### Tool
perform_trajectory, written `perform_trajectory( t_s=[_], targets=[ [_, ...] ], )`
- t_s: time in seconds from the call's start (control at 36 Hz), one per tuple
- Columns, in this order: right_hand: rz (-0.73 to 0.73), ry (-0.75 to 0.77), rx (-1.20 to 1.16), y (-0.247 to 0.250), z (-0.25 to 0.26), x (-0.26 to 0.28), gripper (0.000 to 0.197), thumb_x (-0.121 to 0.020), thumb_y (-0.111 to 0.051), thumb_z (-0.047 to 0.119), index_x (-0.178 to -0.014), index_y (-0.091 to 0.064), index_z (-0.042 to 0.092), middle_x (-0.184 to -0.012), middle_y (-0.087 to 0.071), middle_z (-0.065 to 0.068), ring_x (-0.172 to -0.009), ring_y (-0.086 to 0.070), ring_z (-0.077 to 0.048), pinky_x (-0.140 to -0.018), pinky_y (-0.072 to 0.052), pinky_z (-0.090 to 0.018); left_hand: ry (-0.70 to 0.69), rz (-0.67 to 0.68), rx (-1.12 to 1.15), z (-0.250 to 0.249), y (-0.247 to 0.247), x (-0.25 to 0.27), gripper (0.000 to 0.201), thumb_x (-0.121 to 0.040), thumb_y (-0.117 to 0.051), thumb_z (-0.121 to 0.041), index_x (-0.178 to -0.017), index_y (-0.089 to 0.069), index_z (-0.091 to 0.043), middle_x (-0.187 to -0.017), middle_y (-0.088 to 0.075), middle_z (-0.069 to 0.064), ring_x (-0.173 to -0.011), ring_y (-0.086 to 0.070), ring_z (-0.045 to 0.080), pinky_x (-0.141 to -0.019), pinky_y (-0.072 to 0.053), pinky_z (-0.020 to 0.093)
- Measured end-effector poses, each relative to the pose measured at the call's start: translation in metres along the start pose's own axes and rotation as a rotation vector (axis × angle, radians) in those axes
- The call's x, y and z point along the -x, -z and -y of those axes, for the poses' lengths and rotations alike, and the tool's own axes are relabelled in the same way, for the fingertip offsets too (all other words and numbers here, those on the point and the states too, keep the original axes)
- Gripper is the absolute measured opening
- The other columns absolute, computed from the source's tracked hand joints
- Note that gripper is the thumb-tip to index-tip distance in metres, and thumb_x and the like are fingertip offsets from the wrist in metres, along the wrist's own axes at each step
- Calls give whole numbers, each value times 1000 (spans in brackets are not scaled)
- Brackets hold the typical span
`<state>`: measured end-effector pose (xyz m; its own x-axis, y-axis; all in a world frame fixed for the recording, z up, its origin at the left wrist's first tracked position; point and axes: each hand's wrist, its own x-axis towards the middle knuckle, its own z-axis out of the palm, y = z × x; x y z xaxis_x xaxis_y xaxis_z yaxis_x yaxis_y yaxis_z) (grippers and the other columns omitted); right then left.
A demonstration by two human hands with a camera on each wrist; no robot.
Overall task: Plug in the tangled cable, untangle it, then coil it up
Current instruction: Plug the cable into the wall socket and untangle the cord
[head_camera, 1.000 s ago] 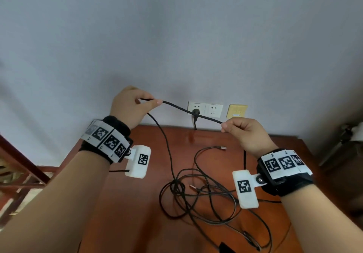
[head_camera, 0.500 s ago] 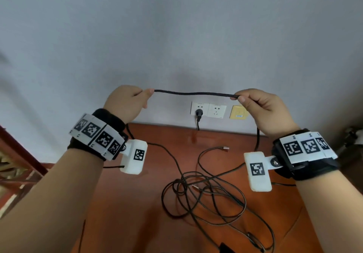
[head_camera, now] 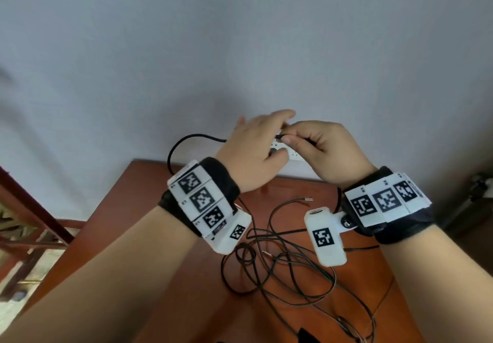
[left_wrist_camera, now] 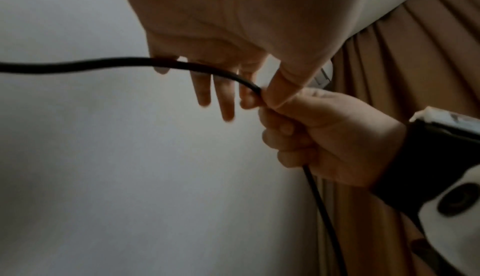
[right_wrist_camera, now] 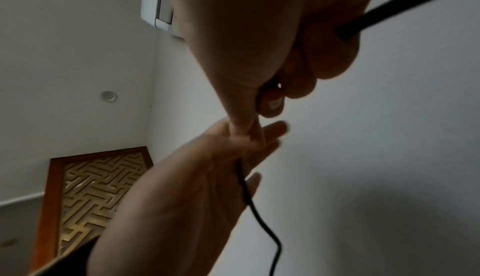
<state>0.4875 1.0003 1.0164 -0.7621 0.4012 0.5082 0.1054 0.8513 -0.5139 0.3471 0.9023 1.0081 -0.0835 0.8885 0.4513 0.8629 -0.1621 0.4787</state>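
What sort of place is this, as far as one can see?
Probably a room in a home or office: a wooden table, a wall socket just above it, and a curtain.

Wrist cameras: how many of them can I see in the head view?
2: one wrist camera hangs below the left wristband, the other below the right wristband. None seems hidden.
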Motion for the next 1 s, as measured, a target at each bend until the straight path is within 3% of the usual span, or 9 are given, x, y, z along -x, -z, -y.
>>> perform_trajectory(
  t_s=[0.06,0.11,0.39,0.53,0.58,0.69,0.78,0.89,1.0],
  targets=[
    [-12,-25,-31,0,3,1,12,-93,-58,16,-87,-68,12,-67,-65,2,-60,-57,-10,-59,-43,-19,18,29,66,-2,-4,-3,36,-85,-46,-24,-119,-51,-15,-91,-66,3,-83,-60,21,-78,-46,37],
    [-25,-85,-64,1,3,5,8,-90,-63,17,-84,-63,12,-57,-55,8,-51,-47,-7,-53,-36,-13,17,27,110,2,-4,-3,23,-82,-46,-28,-99,-52,-15,-75,-63,4,-67,-57,21,-63,-47,38],
    [-9,-219,-168,4,-7,21,17,-87,-67,22,-73,-63,14,-53,-47,-14,-46,-35,-9,-47,-30,-21,36,6,173,20,-1,8,13,-80,-54,-36,-73,-59,-26,-66,-61,-2,-63,-59,20,-63,-50,42],
    [11,-272,-135,9,-26,34,18,-88,-64,25,-76,-70,12,-61,-55,-12,-55,-42,-17,-56,-35,-23,80,-55,137,41,7,13,33,-90,-61,-37,-60,-52,-28,-56,-50,-13,-52,-45,6,-54,-34,19],
    [-9,-279,-129,10,-32,38,19,-88,-64,25,-77,-71,11,-65,-59,-15,-60,-47,-24,-59,-37,-24,107,-61,127,49,10,15,33,-91,-61,-35,-59,-53,-28,-53,-48,-12,-51,-43,6,-55,-34,20],
    [-81,-353,-110,12,-45,46,17,-85,-67,26,-75,-73,16,-56,-53,7,-54,-44,-3,-56,-35,-14,189,-91,130,65,16,19,29,-91,-61,-33,-68,-63,-15,-50,-47,-10,-52,-44,6,-58,-36,25],
    [-74,-368,-106,8,-48,50,17,-87,-66,26,-73,-72,16,-58,-55,-4,-56,-46,-4,-56,-36,-16,173,-104,71,69,12,22,31,-92,-59,-37,-65,-60,-20,-53,-50,-9,-54,-47,8,-59,-36,25],
    [-155,-367,-128,-1,-44,49,17,-88,-66,18,-75,-71,8,-54,-50,7,-53,-44,-2,-54,-34,-10,172,-165,-28,73,1,22,29,-92,-45,-42,-73,-62,-28,-65,-57,-7,-68,-52,14,-66,-40,34],
    [-213,-328,-150,-12,-37,47,22,-89,-64,16,-74,-68,0,-58,-50,-18,-56,-44,-11,-55,-36,-14,200,-226,2,69,-11,21,31,-92,-38,-32,-98,-67,-22,-88,-63,-2,-84,-55,18,-78,-47,41]
  ],
)
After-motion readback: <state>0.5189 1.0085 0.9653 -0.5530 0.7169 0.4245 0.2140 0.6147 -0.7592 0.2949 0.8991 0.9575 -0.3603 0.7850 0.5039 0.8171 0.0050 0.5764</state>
